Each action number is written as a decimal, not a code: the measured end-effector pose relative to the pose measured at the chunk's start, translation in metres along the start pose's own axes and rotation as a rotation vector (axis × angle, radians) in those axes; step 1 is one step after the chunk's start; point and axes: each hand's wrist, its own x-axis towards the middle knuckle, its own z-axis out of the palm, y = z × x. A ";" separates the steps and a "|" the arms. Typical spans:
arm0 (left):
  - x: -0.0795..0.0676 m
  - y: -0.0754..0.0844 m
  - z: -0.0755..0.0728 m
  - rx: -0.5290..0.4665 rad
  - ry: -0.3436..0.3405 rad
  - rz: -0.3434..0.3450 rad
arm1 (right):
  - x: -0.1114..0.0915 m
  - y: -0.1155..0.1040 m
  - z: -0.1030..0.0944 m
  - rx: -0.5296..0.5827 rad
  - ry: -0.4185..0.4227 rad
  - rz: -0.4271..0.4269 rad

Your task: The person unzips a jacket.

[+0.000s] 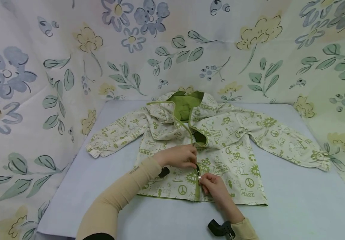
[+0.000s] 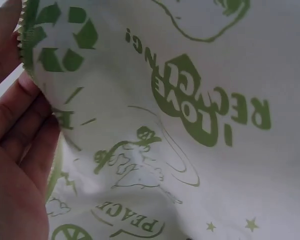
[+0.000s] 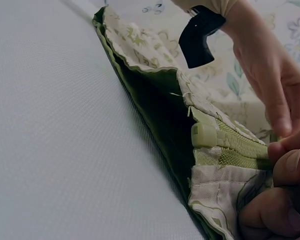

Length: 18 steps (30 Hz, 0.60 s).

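Note:
A white jacket (image 1: 238, 166) with green print and a green lining lies front side up, its sleeves spread out. My left hand (image 1: 177, 156) grips the front edge above the zipper's joined part; in the left wrist view, the fingers (image 2: 20, 107) of that hand curl at the toothed edge. Just below it, my right hand (image 1: 213, 185) pinches the zipper pull (image 1: 199, 175), which looks dark with a shiny end. The right wrist view shows the green zipper (image 3: 240, 145) joined near the hem, with its bottom stop (image 3: 204, 135); the slider is hidden by fingers.
The jacket lies on a white table (image 1: 295, 206). Flower-printed cloth (image 1: 172, 50) hangs behind and at the sides. Black wrist-worn devices (image 1: 220, 228) sit on both wrists. Above the hands, the jacket's collar (image 1: 186, 103) gapes open.

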 end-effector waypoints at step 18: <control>-0.001 -0.005 -0.011 0.007 0.022 -0.001 | -0.004 -0.001 0.006 0.046 0.028 0.019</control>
